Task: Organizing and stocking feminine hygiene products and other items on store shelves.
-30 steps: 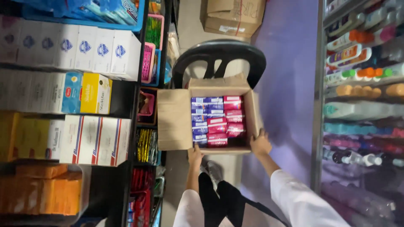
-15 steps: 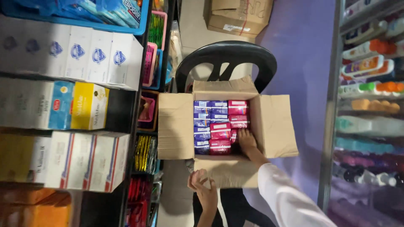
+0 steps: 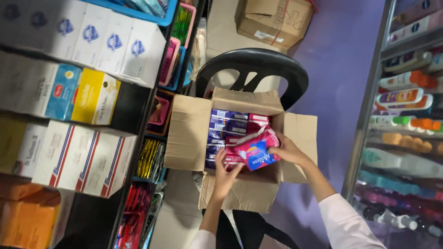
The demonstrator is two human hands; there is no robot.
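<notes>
1. An open cardboard box (image 3: 240,193) sat on a black plastic chair (image 3: 251,64) in a narrow shop aisle, with all 4 flaps folded out.
2. The right hand (image 3: 288,150) was closed on the right end of a pink packet (image 3: 254,150), held tilted just above the box's near right side.
3. The left hand (image 3: 224,174) pressed its fingers against the packet's left end, so both hands gripped it.
4. Blue and pink packets (image 3: 228,129) filled the far part of the box.
5. White cartons (image 3: 78,159) lined the left shelves; bottles (image 3: 406,97) stood on the right shelves.
6. Another cardboard box (image 3: 272,20) lay on the floor beyond the chair.
</notes>
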